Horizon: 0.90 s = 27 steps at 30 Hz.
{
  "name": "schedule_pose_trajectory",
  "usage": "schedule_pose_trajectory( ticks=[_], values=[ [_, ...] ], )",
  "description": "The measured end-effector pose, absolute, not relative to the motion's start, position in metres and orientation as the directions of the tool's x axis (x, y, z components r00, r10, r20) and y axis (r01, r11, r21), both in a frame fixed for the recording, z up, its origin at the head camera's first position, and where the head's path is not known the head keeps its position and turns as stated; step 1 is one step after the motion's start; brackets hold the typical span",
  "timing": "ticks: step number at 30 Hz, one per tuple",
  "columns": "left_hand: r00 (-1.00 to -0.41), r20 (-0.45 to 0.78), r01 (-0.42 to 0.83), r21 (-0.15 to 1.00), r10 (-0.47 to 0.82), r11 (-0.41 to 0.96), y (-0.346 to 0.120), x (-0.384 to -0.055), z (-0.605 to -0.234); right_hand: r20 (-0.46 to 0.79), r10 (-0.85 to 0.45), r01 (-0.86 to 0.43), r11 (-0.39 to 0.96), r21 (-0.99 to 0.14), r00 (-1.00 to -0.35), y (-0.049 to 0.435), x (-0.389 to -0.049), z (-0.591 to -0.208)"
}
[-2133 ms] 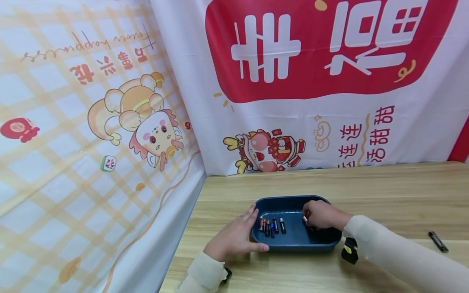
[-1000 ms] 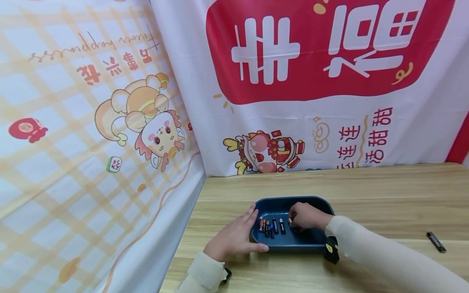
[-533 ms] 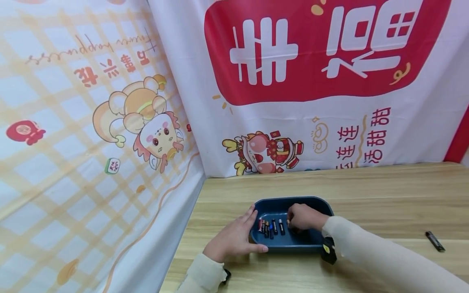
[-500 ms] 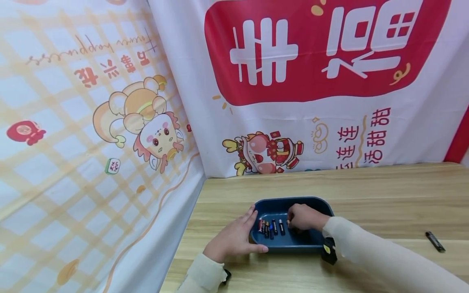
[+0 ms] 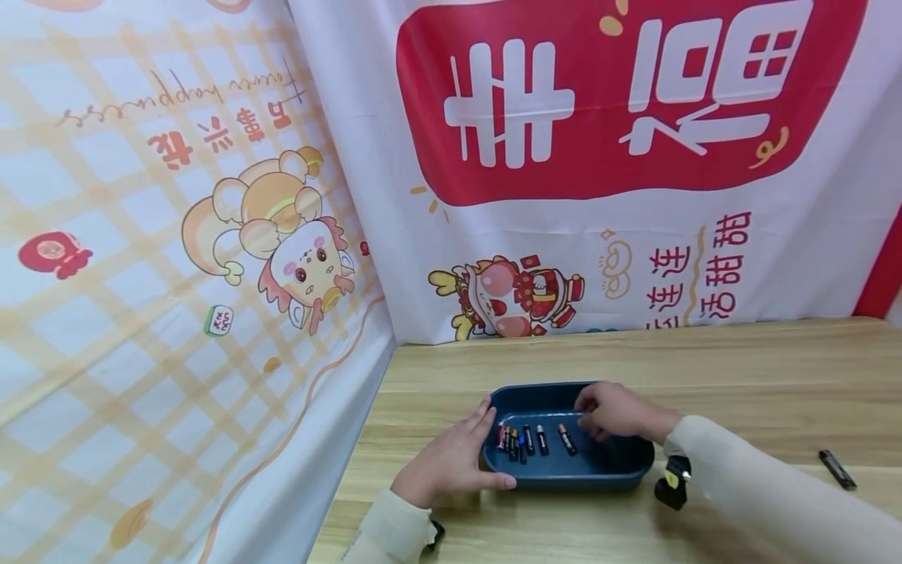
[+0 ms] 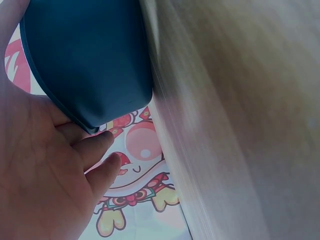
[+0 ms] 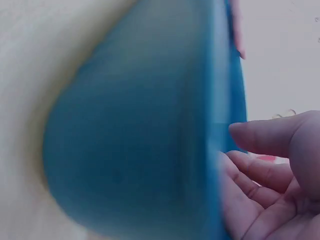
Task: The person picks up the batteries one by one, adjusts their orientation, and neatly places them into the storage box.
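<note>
A dark blue tray [image 5: 564, 482] stands on the wooden table. My left hand [image 5: 451, 458] holds its left end, thumb at the front rim; the left wrist view shows fingers round the tray's rim [image 6: 95, 60]. Inside, several small batteries [image 5: 513, 443] lie side by side at the left, with a silver-topped battery [image 5: 542, 440] just right of them. Farther right lies a copper-topped battery [image 5: 567, 439], apart from the others. My right hand [image 5: 623, 411] hovers over the tray's right part, fingers loosely bent and nothing visible between them. It hides the tray's back right corner.
Another black battery [image 5: 837, 469] lies on the table [image 5: 740, 392] well to the right of the tray. Printed cloths hang behind the table [image 5: 620, 258] and along its left side [image 5: 176, 352].
My right hand brought the copper-topped battery leftward along the tray, let it go beside the row, then moved back to the right. The left hand has stayed on the tray's left end.
</note>
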<state>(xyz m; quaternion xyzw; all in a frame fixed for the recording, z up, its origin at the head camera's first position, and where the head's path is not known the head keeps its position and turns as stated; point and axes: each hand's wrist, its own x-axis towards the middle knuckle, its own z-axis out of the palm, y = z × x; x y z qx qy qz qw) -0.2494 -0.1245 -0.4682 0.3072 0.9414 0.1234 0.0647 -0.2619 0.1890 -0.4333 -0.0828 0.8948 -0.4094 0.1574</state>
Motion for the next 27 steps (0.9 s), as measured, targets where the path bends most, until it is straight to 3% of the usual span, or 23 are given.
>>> schedule_pose_trajectory(
  ticks=[11,27],
  values=[
    [-0.806,-0.048,0.562,0.254,0.591,0.787,-0.124,-0.248,-0.467,-0.127,-0.232,-0.058,0.655,-0.754,-0.964,0.247,-0.259,-0.411],
    [-0.804,-0.045,0.567,0.243,0.593,0.787,-0.124,-0.248,-0.466,-0.149,-0.181,-0.014,0.678,-0.735,-0.972,0.301,-0.246,-0.408]
  ],
)
